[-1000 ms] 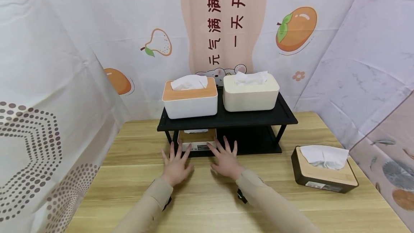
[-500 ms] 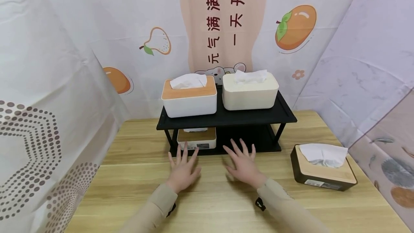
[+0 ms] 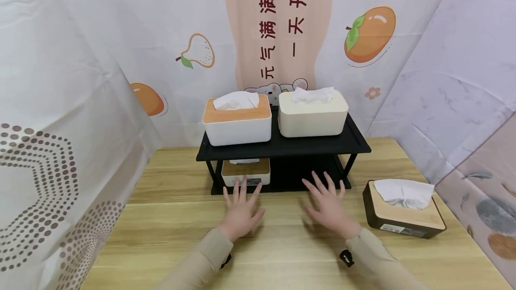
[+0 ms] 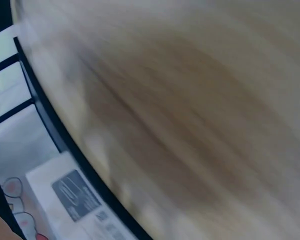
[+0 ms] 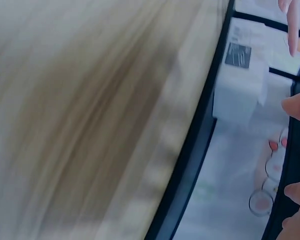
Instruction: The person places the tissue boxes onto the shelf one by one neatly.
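Observation:
Both hands are bare and hold nothing, with fingers spread. My left hand [image 3: 238, 214] is over the table in front of the rack's left part. Its fingertips overlap the front of a white tissue box with a brown lid [image 3: 251, 169] on the lower shelf; whether they touch it I cannot tell. That box [image 4: 62, 182] bears a printed label in the left wrist view, and the right wrist view shows the same white box [image 5: 242, 87] too. My right hand [image 3: 331, 211] is in front of the rack's right part, left of a black tissue box with a wooden lid [image 3: 407, 218].
A black two-tier rack [image 3: 314, 149] stands at the table's back. On its top are a white tissue box with an orange-brown lid [image 3: 238, 131] and a cream tissue box [image 3: 312, 122]. Printed curtains [image 3: 161, 12] enclose the wooden table [image 3: 169, 218].
Both hands have drawn back from the lower-shelf tissue box and shifted right. The right hand has gone farther, so the gap between the hands is wider. The boxes stay put.

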A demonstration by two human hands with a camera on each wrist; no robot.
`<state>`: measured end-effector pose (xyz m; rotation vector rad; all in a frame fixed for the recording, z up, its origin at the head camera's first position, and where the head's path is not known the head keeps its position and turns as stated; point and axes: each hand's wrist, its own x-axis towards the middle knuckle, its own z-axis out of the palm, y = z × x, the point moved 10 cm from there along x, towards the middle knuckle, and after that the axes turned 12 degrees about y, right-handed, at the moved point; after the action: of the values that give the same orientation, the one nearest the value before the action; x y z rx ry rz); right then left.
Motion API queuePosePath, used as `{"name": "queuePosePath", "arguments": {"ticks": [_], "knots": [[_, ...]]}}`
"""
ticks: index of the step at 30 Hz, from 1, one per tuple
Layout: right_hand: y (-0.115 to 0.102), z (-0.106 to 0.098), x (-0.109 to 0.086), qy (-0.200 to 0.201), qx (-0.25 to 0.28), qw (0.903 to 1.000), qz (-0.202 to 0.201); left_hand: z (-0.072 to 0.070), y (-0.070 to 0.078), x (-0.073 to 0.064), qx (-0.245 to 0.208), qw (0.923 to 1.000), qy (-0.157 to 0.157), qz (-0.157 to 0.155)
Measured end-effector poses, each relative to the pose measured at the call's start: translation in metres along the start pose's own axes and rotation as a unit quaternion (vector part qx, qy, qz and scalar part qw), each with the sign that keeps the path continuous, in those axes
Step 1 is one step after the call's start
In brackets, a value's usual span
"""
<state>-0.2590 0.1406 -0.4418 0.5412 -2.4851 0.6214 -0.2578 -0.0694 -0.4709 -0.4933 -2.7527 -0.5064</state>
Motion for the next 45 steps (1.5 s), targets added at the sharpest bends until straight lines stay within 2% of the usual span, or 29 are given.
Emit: {"name": "queuePosePath", "arguments": {"ticks": [4,8,14,20,26,29,35,37,41,45], "knots": [[0.015,-0.017,-0.003,0.021,-0.002,0.9997,0.012,-0.002,0.017,0.006,-0.003,0.9999,-0.005,0.013],[0.035,-0.032,-0.007,0.018,-0.012,0.9992,0.035,-0.001,0.032,0.011,0.005,0.9997,-0.013,0.021],[0.064,-0.063,-0.013,0.033,-0.038,0.9966,0.064,0.004,0.057,0.016,-0.026,0.9991,-0.026,0.024],[0.107,-0.099,-0.034,0.041,-0.054,0.9910,0.115,0.007,0.081,0.024,-0.029,0.9984,-0.018,0.044],[0.157,-0.126,-0.059,0.032,-0.076,0.9824,0.168,0.006,0.095,0.033,-0.039,0.9978,-0.008,0.053],[0.182,-0.132,-0.074,0.006,-0.087,0.9753,0.203,0.008,0.100,0.036,-0.047,0.9975,-0.012,0.050],[0.223,-0.137,-0.105,-0.063,-0.099,0.9533,0.278,0.021,0.112,0.038,-0.096,0.9940,-0.042,0.033],[0.230,-0.137,-0.112,-0.073,-0.100,0.9504,0.285,0.026,0.116,0.038,-0.119,0.9912,-0.053,0.024],[0.238,-0.134,-0.120,-0.101,-0.081,0.9533,0.273,0.033,0.121,0.038,-0.151,0.9862,-0.068,0.009],[0.245,-0.123,-0.127,-0.168,-0.039,0.9431,0.285,0.036,0.123,0.037,-0.172,0.9823,-0.074,-0.002]]}}
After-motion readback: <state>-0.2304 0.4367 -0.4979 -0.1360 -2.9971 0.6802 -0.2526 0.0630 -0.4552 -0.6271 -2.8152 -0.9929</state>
